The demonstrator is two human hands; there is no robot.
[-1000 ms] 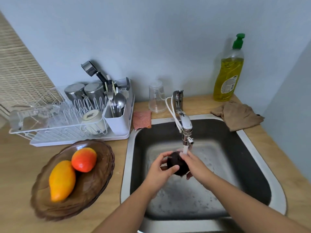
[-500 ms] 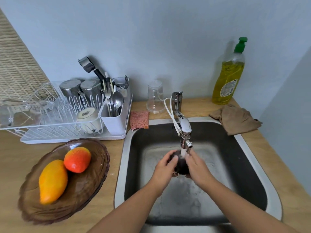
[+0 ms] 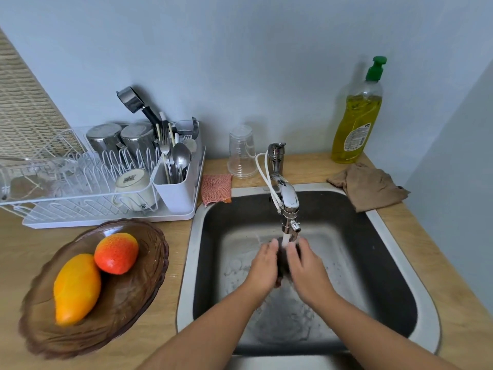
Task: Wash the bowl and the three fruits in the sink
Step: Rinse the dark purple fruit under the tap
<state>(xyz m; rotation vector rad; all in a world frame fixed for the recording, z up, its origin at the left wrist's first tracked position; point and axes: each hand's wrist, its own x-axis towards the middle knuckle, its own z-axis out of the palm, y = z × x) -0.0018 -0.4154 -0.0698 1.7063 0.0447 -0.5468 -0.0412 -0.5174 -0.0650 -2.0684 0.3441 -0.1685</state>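
Note:
A dark, round fruit (image 3: 282, 264) is pressed between my left hand (image 3: 262, 267) and my right hand (image 3: 306, 268) under the running tap (image 3: 289, 209), over the steel sink (image 3: 394, 241). Only a thin strip of the fruit shows between my palms. On the counter to the left sits a brown glass bowl (image 3: 128, 297). It holds a yellow-orange mango-like fruit (image 3: 76, 288) and a red-orange fruit (image 3: 116, 253).
A white dish rack (image 3: 80, 198) with steel cups, a mug and cutlery stands at the back left. An upturned clear cup (image 3: 241, 156) and a pink sponge (image 3: 215, 188) sit behind the sink. A yellow soap bottle (image 3: 356, 124) and a brown cloth (image 3: 369, 186) are at the back right.
My hands have closed flatter around the dark fruit and moved up right under the water stream. The view has shifted a little; the bowl and its two fruits have not moved.

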